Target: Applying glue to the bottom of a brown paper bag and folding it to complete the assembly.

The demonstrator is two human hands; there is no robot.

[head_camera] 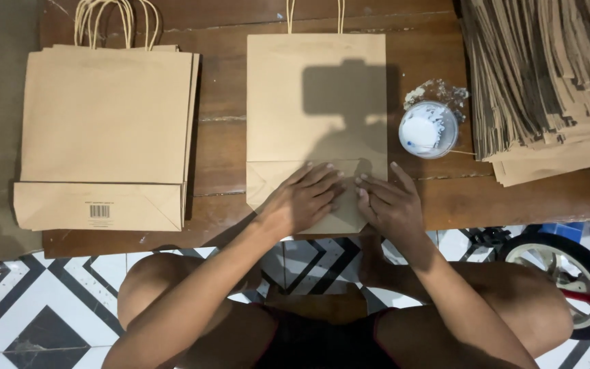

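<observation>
Both hands, the left hand [303,198] and the right hand [389,202], lie flat over the folded bottom flap of the paper bag [315,102], hiding its middle seam. That bag's twine handles [314,15], far beyond the hands, run off the top edge. Right of the hands, the pile of flat brown paper [548,82] is cut by the top and right edges. What fills the small clear cup [428,130] is too blurred to tell.

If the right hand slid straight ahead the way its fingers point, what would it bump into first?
The right hand lies flat on the brown paper bag, fingers pointing up and slightly left. It would probably slide along the bag, meeting nothing until the bag's handles. The glue cup sits off to its right.
</observation>
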